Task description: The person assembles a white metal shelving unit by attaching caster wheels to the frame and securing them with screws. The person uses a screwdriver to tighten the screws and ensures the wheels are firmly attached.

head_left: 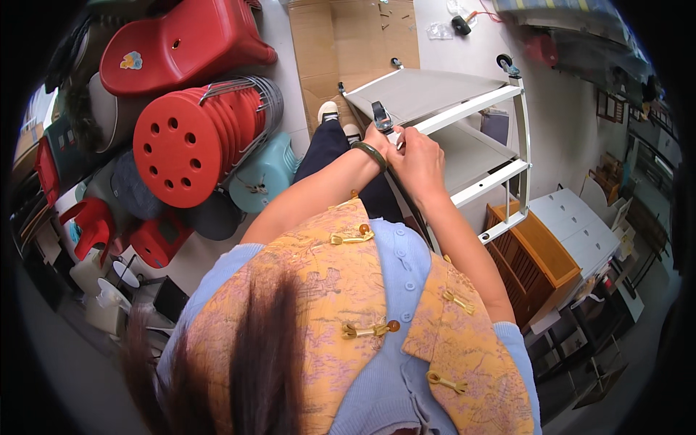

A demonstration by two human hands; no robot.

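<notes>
A caster wheel (381, 116), dark with a grey mount, sticks up from my left hand (377, 138), whose fingers are closed around its lower part. A green bangle circles that wrist. My right hand (422, 158) meets the left, its fingers pinched at a small whitish piece that they mostly hide. Just beyond and to the right of both hands, a white-framed cart (464, 112) with grey panels lies tipped over. Other casters (504, 64) show at its far corners. I cannot tell whether the held caster touches the frame.
Flattened cardboard (315, 43) lies ahead, with screws (385, 16) on it. A black-headed mallet (461, 26) and a clear plastic bag (439, 31) are beyond the cart. Stacked red stools (170, 148), a red chair (181, 43) and a teal stool (264, 174) crowd the left. A wooden cabinet (540, 261) stands right.
</notes>
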